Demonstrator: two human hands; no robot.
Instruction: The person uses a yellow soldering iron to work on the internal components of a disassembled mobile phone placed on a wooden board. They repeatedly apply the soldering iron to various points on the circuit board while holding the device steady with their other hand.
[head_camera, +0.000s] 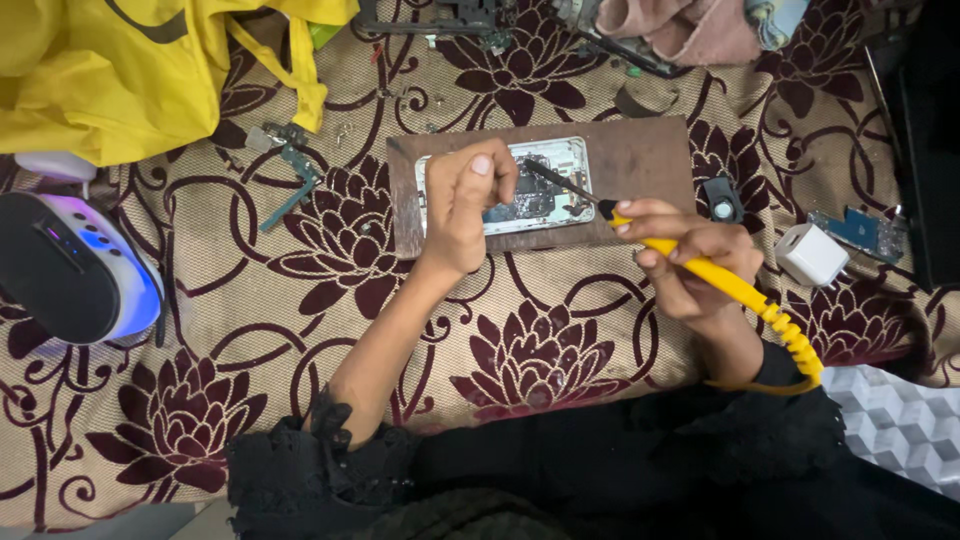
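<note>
Here, a left hand (462, 205) curled down on an opened phone (530, 190), fingers bent and pressing the left end of it flat. Pinned under the fingertips, not lifted. Shiny silver rim around the phone, back cover off, tiny green and grey parts showing inside. Right under the phone, a flat brown board (640, 165), smooth and dull, shaped like a long box lid.

Just to the right of that hand, a right hand (690, 265) wrapped tight around a yellow soldering iron (700, 265). Held like a fat pencil, thumb and fingers closed on the handle. Thin dark metal tip slanting up and left from the grip, its point over the phone's insides, close beside the left thumb. Cannot tell if the tip touches. Behind the right wrist, a springy yellow ribbed cord guard bending down to a black sleeve.

Under everything, a soft tan cloth (300, 330) with big dark red flowers and curly lines. Right of the right hand, a small white cube charger (812, 254), smooth and hard. Just above that hand, a little black round part (722, 203). Far left of the left hand, a rounded white and black gadget (75, 265) with glowing blue lights. Up above it, a crumpled yellow bag (130, 70). Between bag and board, a thin green strip of circuit (295, 185).
</note>
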